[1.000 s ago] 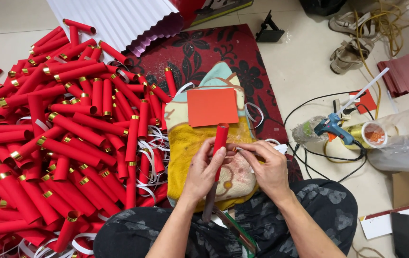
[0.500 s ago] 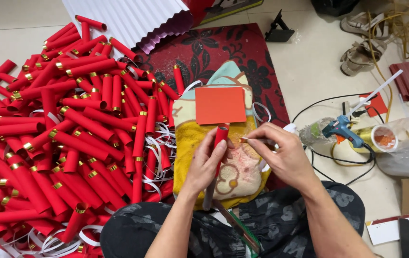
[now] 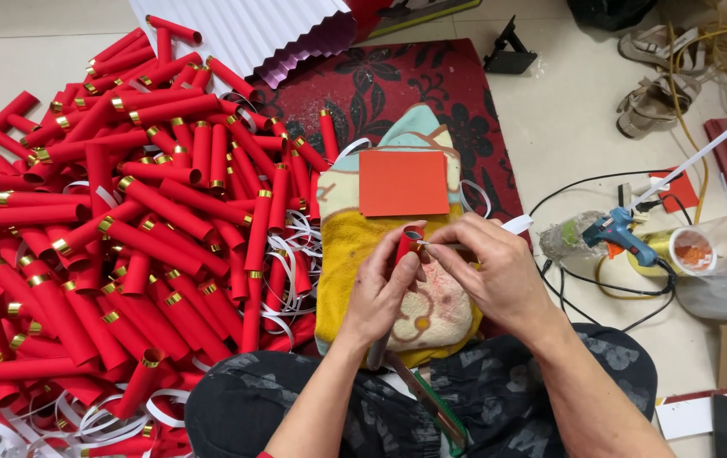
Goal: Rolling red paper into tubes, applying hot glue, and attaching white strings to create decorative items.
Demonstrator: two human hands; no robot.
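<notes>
To our left lies the big pile of finished red tubes (image 3: 126, 220), most of them banded with gold at one end, with white backing strips (image 3: 287, 254) curled among them. Just beside it, on the yellow cushion (image 3: 346, 246) over our lap, our left hand (image 3: 383, 293) is closed around a red paper tube (image 3: 407, 246), held upright with its open top end showing above the fingers. Our right hand (image 3: 491, 276) meets it from the other side, thumb and forefinger pinched on a thin strip (image 3: 512, 226) whose near end sits at the tube's rim; the far white end trails off toward the right. An orange-red card (image 3: 403, 182) rests on the cushion just above the hands. Further right, on the floor, stand the blue glue gun (image 3: 622, 233) and a gold tape roll (image 3: 686, 250). We judge that we are at the banding step, starting the strip on the tube's top edge. The next move calls for turning the tube steadily while keeping the strip level with the rim, so the band closes on itself without slanting
</notes>
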